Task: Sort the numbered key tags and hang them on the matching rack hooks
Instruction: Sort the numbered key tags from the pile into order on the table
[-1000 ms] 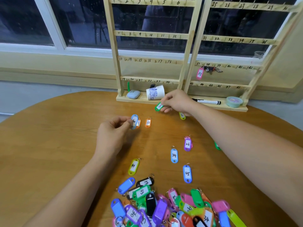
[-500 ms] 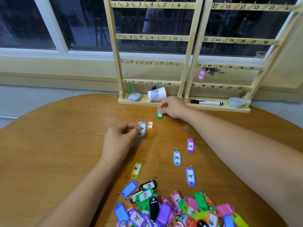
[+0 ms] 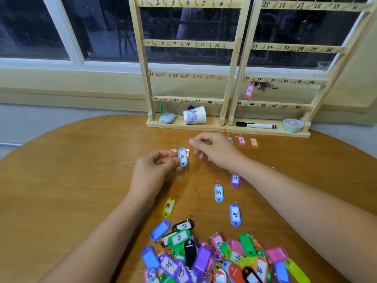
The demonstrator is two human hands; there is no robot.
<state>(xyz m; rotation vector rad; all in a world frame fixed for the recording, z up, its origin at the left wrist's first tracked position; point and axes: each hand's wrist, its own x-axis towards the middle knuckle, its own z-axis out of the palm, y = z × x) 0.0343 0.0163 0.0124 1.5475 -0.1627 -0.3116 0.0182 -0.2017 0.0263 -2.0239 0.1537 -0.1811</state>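
Tag 40 [image 3: 182,156], light blue, is pinched in the left hand [image 3: 155,172] above the table [image 3: 61,180]; the right hand [image 3: 216,152] hovers just right of it, fingers curled, whether holding anything unclear; the rack [image 3: 234,58] stands far, by the window [image 3: 91,27]

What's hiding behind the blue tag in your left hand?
Two orange tags lie on the table just behind the blue tag, which the left hand pinches. Only their edges peek out; the blue tag covers their numbers, so those cannot be read.
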